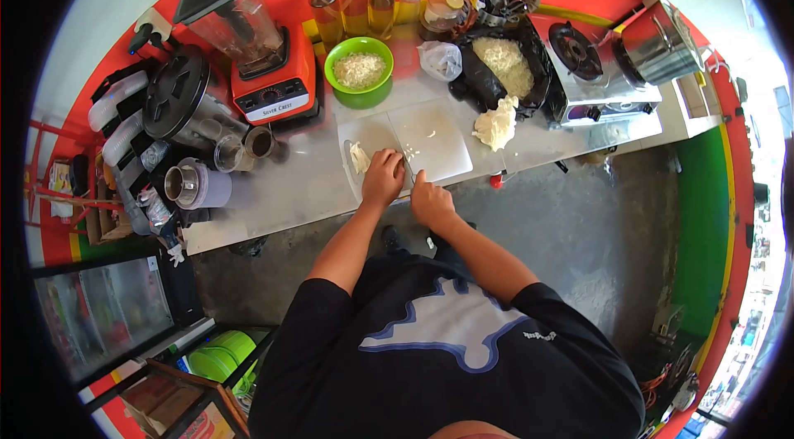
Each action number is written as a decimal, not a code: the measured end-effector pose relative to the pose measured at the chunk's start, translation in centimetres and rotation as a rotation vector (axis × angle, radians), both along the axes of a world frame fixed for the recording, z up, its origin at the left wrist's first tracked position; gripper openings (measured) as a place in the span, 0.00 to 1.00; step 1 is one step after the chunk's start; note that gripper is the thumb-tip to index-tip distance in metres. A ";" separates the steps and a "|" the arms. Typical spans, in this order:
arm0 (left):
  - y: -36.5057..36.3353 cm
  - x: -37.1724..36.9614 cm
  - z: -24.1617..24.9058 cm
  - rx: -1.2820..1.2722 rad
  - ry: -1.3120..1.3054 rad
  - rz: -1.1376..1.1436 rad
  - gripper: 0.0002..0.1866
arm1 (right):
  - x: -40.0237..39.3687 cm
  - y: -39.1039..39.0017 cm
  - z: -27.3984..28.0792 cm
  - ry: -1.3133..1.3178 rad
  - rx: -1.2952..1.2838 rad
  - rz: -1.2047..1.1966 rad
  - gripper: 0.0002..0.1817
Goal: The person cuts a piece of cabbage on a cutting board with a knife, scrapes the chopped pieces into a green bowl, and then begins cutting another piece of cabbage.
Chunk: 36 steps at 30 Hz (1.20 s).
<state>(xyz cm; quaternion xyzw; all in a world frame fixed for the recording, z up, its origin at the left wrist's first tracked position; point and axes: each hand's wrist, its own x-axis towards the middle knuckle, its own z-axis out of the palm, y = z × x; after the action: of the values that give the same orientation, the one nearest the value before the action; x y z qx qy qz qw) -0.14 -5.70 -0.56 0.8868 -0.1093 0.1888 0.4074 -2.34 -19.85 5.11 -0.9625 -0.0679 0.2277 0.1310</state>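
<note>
On the pale cutting board [451, 145] my left hand [385, 177] is closed, fingers curled down together; what lies under them is hidden. Just right of it, my right hand [432, 203] is closed with the index finger stretched forward. It seems to grip a knife, seen nearly edge-on as a thin dark line; its handle is hidden. Small white chopped bits [410, 153] lie beside that line. Left of my left hand is a cream-coloured piece [359, 158] that looks like oyster mushroom. A larger ruffled cream clump [496, 124] sits to the board's right.
Behind the board stands a green bowl [359, 96] of chopped white pieces. A black bag [538, 67] holds more pale food. A red blender [271, 92] is at left, pump bottles [353, 5] at the back, and a gas stove [608, 96] with a steel pot [662, 46] at right.
</note>
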 end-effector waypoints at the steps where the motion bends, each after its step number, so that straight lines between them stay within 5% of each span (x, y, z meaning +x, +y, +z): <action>1: 0.0 -0.2 0.1 0.008 -0.017 0.009 0.08 | 0.3 0.2 0.0 0.002 0.010 0.004 0.14; 36: 0.7 -0.9 0.4 -0.037 0.017 -0.028 0.11 | 1.7 -0.1 1.4 0.040 0.021 0.059 0.14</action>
<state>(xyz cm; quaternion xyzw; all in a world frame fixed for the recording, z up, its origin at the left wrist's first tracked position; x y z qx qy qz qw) -1.04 -5.04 -0.13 0.8791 -0.1147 0.1774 0.4273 -0.60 -19.96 6.46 -0.9539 -0.0961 0.2498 0.1354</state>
